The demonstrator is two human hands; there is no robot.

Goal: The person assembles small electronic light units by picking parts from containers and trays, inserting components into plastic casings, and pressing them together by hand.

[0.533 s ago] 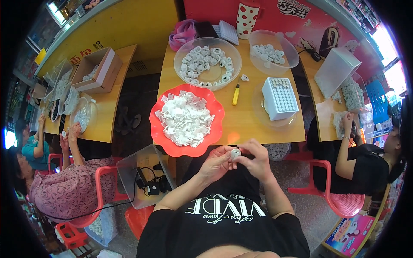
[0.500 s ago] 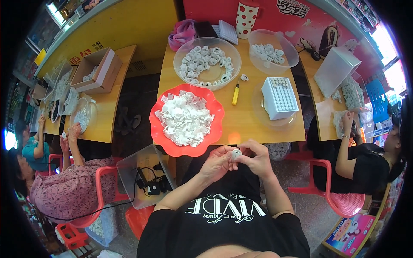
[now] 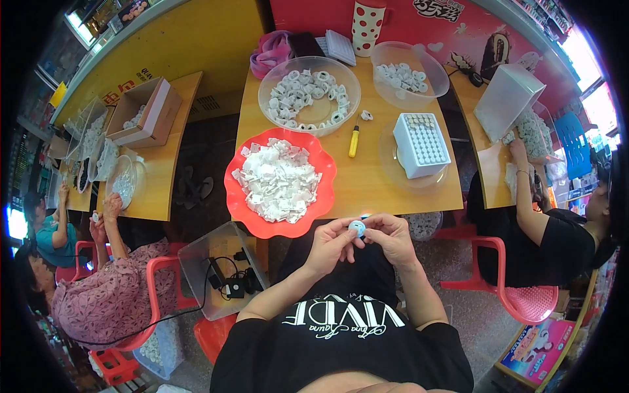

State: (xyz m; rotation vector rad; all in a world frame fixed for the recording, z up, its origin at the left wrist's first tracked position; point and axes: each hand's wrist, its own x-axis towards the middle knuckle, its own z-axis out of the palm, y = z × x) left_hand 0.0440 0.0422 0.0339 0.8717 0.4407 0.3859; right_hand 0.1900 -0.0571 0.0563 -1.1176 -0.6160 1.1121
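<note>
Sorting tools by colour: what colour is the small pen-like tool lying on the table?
Yellow with a dark tip; the small pen-like tool shows in the head view.

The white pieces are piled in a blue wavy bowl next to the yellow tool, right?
Not quite: the head view shows the wavy bowl is red, not blue. The white pieces are piled in it, next to the yellow tool.

Scalloped tray (image 3: 236, 190) left, grid block (image 3: 421, 144) right — two bowls (image 3: 268, 85) behind.

Left hand (image 3: 332, 243) and right hand (image 3: 391, 237) meet at lap, fingertips pinched together, forearms angled inward.
</note>
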